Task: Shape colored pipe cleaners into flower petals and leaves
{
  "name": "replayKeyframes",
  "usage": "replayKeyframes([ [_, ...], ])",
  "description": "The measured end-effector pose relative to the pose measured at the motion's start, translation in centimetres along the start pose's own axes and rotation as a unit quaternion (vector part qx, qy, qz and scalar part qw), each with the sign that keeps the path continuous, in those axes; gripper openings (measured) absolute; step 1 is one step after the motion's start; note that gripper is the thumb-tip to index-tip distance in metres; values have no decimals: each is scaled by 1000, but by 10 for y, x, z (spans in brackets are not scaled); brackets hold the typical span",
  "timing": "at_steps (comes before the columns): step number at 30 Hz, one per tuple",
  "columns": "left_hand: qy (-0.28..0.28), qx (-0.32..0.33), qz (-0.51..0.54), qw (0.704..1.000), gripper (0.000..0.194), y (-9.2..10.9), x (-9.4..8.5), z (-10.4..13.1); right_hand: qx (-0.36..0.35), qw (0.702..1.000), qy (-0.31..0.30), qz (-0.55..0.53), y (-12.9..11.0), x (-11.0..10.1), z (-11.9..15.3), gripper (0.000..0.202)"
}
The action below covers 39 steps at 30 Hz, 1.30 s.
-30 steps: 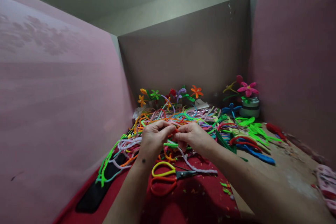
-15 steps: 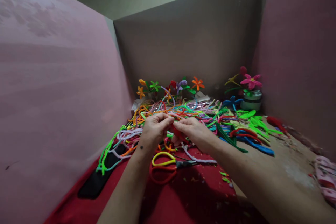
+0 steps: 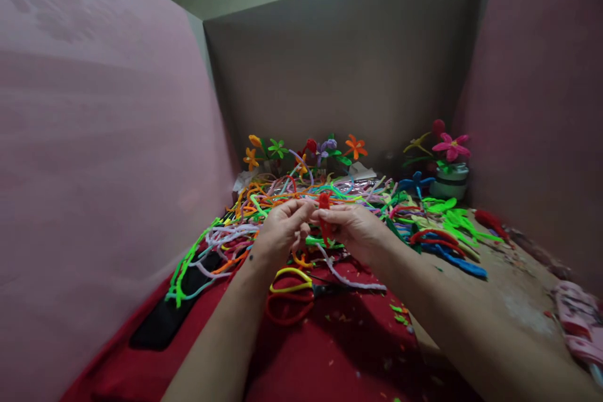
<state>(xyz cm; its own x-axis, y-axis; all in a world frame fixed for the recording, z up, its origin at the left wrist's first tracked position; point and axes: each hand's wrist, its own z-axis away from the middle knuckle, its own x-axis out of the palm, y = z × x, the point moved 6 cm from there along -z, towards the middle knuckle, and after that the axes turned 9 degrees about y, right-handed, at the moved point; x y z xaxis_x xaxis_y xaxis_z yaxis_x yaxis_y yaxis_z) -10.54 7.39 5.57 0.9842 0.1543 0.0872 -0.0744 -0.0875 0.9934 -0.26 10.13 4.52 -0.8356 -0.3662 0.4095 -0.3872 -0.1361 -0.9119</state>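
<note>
My right hand (image 3: 355, 223) pinches a short red pipe cleaner piece (image 3: 325, 220) that looks folded and stands upright at the fingertips. Close beside it, my left hand (image 3: 287, 223) has thumb and forefinger pressed together; what lies between them is too small to make out. Both hands are raised in front of a tangled heap of coloured pipe cleaners (image 3: 235, 235). Below them, scissors (image 3: 291, 298) with one yellow and one red handle loop lie on the red cloth (image 3: 301, 358). A pale lilac pipe cleaner (image 3: 351, 282) lies across by the blades.
Pipe cleaner flowers (image 3: 355, 147) stand along the back, with a pink flower (image 3: 451, 147) by a pale jar (image 3: 449, 182) at right. A black flat object (image 3: 162, 323) lies at left, a pink item (image 3: 577, 314) at right. Green and blue pieces (image 3: 455, 260) and scraps litter the tabletop.
The hands have parted slightly at the fingertips, and the red pipe cleaner piece now shows upright at the right fingers. The view has shifted a little.
</note>
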Motion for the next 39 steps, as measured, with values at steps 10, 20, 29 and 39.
replayKeyframes([
  [10,-78,-99,52,991,27,-25,18,2,-18,998,33,-43,6,-5,-5,17],
  [20,-22,193,-120,973,25,2,4,6,93,974,124,-165,10,-18,-12,12],
  [29,-29,430,-285,856,20,11,13,20,175,950,63,-252,18,-6,-9,17],
  [39,-19,362,-191,912,17,30,4,23,132,972,83,-178,18,-9,-7,11],
])
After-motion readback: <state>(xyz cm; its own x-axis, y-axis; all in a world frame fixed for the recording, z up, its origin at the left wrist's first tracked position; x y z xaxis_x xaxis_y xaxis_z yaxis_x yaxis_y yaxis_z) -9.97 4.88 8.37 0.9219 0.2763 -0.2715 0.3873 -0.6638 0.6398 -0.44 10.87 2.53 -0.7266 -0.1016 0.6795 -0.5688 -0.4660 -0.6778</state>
